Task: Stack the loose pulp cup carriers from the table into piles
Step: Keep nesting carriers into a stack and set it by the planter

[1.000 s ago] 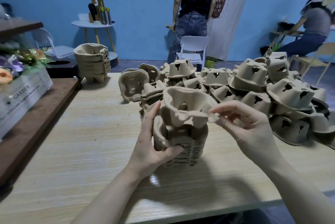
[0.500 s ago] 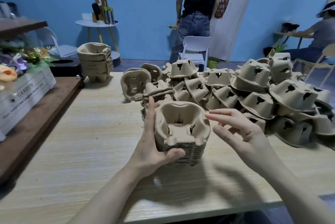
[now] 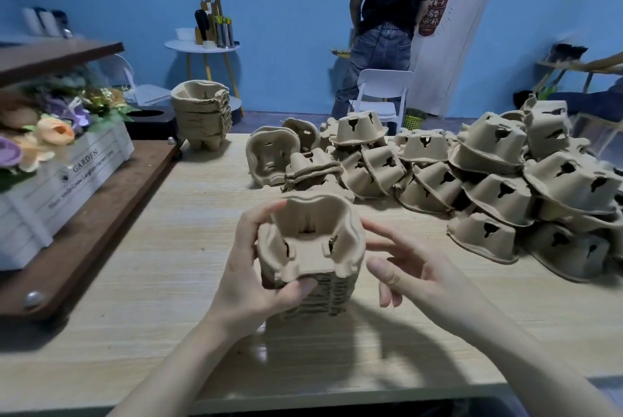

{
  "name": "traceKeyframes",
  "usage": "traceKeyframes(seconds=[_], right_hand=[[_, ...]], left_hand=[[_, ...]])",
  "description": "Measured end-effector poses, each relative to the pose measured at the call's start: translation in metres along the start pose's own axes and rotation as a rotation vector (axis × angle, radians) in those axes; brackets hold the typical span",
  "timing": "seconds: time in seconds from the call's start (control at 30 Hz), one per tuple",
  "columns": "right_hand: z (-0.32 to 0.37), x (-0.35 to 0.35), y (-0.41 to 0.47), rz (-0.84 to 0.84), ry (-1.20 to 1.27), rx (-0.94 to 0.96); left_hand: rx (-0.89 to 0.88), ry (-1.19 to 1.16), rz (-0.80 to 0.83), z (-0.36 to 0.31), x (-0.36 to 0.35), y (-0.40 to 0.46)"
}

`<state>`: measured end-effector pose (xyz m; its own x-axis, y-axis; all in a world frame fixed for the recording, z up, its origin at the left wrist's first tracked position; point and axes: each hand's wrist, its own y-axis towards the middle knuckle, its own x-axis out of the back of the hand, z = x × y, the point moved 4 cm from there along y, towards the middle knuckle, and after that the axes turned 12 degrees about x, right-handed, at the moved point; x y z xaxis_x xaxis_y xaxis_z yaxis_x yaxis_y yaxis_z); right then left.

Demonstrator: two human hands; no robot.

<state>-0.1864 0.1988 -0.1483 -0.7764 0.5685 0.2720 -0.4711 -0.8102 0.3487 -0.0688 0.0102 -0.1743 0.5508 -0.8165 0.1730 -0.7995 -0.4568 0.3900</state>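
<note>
A pile of nested brown pulp cup carriers (image 3: 312,248) stands on the wooden table (image 3: 168,265) in front of me. My left hand (image 3: 249,278) grips its left side, thumb across the front rim. My right hand (image 3: 404,268) hovers open just to its right, fingertips near the pile's edge. A big heap of loose carriers (image 3: 472,180) lies behind and to the right, most upside down. Another stacked pile (image 3: 202,116) stands at the table's far left corner.
A dark wooden shelf (image 3: 84,231) with a white flower box (image 3: 60,180) borders the table on the left. Beyond the far edge a person in a black shirt (image 3: 387,12) stands by a white chair (image 3: 381,93). A round side table (image 3: 202,45) is at the wall.
The carrier my right hand held over the pile has dropped and nested on top. My right hand has let go and drawn back to the right. My left hand still holds the pile.
</note>
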Motion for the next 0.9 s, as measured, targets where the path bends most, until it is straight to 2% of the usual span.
traceKeyframes(seconds=[0.13, 0.27, 0.37, 0.5, 0.67, 0.8, 0.9], right_hand=[[0.003, 0.003, 0.019, -0.06, -0.155, 0.029], [-0.018, 0.021, 0.05, -0.145, -0.438, 0.089], [-0.034, 0.022, 0.078, -0.162, -0.549, 0.069], [-0.04, 0.01, 0.11, -0.142, -0.672, 0.07], [-0.046, 0.0, 0.128, -0.064, -0.951, -0.015], [-0.042, 0.004, 0.113, -0.105, -0.921, 0.093], [-0.039, 0.013, 0.094, -0.133, -0.832, 0.098]], left_hand=[[0.033, -0.043, -0.068, 0.001, 0.033, -0.003], [0.079, -0.094, -0.195, 0.005, 0.059, -0.002], [0.1, -0.093, -0.233, 0.008, 0.063, 0.0], [0.101, -0.069, -0.229, 0.015, 0.065, 0.0], [0.104, -0.066, -0.237, 0.015, 0.068, -0.002], [0.102, -0.073, -0.238, 0.012, 0.067, -0.002], [0.112, -0.096, -0.22, 0.012, 0.062, 0.0]])
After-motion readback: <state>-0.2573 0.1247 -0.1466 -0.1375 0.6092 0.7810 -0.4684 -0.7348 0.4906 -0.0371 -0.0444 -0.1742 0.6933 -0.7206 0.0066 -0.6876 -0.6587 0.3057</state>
